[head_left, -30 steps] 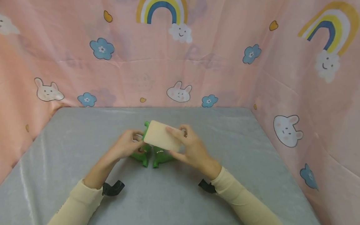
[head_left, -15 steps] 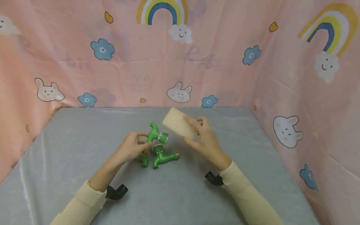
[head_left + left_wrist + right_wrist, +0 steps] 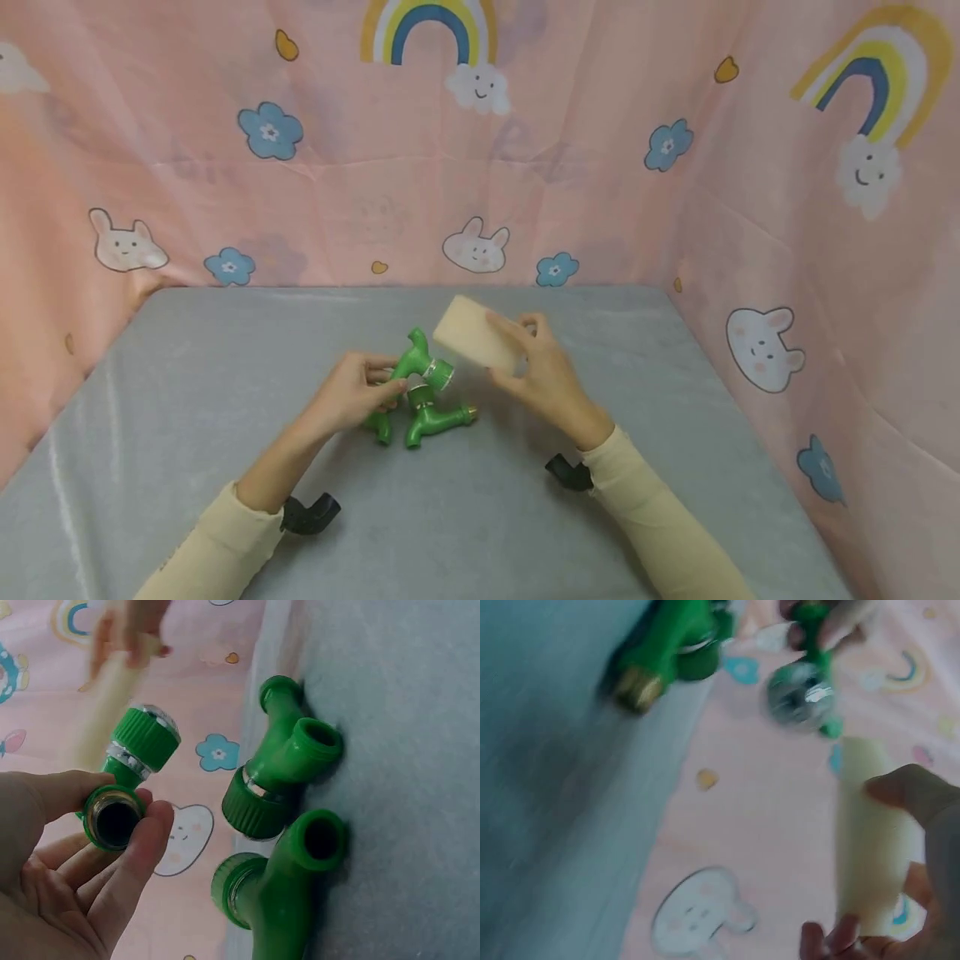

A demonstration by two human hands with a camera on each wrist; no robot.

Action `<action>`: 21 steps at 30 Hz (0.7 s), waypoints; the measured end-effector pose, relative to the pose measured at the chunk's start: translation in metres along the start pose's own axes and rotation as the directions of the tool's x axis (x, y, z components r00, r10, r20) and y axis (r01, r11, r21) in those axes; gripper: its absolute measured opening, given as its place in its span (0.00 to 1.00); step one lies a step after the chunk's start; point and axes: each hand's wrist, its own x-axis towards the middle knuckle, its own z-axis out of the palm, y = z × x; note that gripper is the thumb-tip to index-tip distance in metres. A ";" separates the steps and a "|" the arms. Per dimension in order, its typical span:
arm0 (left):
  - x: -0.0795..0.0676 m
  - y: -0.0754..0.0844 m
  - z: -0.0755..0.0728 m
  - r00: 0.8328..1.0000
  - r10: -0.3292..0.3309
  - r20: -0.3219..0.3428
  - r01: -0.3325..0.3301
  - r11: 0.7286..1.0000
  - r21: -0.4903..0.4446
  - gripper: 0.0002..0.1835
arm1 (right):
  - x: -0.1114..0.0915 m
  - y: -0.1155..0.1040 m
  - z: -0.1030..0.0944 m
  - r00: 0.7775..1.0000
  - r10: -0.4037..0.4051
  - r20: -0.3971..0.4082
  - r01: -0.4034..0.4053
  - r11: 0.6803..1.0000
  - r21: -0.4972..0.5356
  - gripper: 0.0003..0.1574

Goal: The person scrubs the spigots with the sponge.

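Note:
My left hand (image 3: 358, 393) pinches a green plastic tap (image 3: 413, 360) above the table. Thumb and fingers grip it near its inlet end, whose hollow bore faces the left wrist view. To the right, my right hand (image 3: 553, 375) holds a cream rectangular sponge (image 3: 472, 330) by its edges, thumb on one side and fingers on the other. The sponge is tilted, just right of the held tap's ribbed knob (image 3: 146, 739). Below lie two more green taps on the table: one with a brass-coloured threaded end (image 3: 441, 422), the other (image 3: 381, 427) partly hidden behind my left hand.
A grey cloth covers the table (image 3: 480, 517). Pink printed curtain (image 3: 600, 192) hangs behind it and along both sides. Black camera mounts (image 3: 311, 513) stick out from my wrists over the tabletop.
The sponge was in front of the held tap, covering it. My right hand has moved it right, uncovering the tap, and it has since sunk slightly. My left hand has shifted slightly right.

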 end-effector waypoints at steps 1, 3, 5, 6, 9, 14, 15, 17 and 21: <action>0.000 0.000 0.001 1.000 0.011 -0.003 -0.011 1.000 0.010 0.23 | -0.001 -0.002 -0.001 1.000 -0.023 -0.004 0.023 1.000 0.012 0.45; -0.001 0.002 0.003 0.999 0.044 0.006 -0.044 0.999 0.023 0.22 | -0.003 -0.009 0.000 0.996 -0.083 0.012 0.083 0.996 0.025 0.46; -0.002 0.004 0.005 0.998 0.068 0.006 -0.068 0.997 0.028 0.22 | -0.003 -0.012 0.004 0.991 -0.132 0.032 0.131 0.991 0.026 0.47; -0.003 0.005 0.007 0.997 0.076 0.004 -0.076 0.997 0.031 0.21 | -0.003 -0.012 0.006 0.990 -0.136 0.036 0.135 0.991 0.021 0.47; -0.003 0.005 0.010 0.997 0.078 -0.002 -0.078 0.996 0.032 0.20 | -0.002 -0.006 0.010 0.998 -0.069 0.003 0.069 0.997 -0.023 0.48; -0.003 0.002 0.017 0.994 0.083 -0.071 -0.071 0.985 0.155 0.17 | -0.001 -0.001 0.004 0.997 0.005 -0.074 -0.008 1.000 -0.028 0.47; -0.004 0.002 0.018 0.991 0.100 -0.084 -0.083 0.978 0.191 0.17 | -0.002 -0.003 0.003 0.997 -0.015 -0.072 0.014 1.000 -0.020 0.47; -0.004 0.002 0.020 0.986 0.137 -0.095 -0.112 0.965 0.237 0.16 | -0.004 -0.010 0.002 0.995 -0.084 -0.047 0.083 0.996 -0.009 0.46; -0.006 0.005 0.022 0.976 0.183 -0.118 -0.144 0.948 0.284 0.15 | -0.005 -0.019 0.008 0.990 -0.144 0.011 0.144 0.990 -0.005 0.47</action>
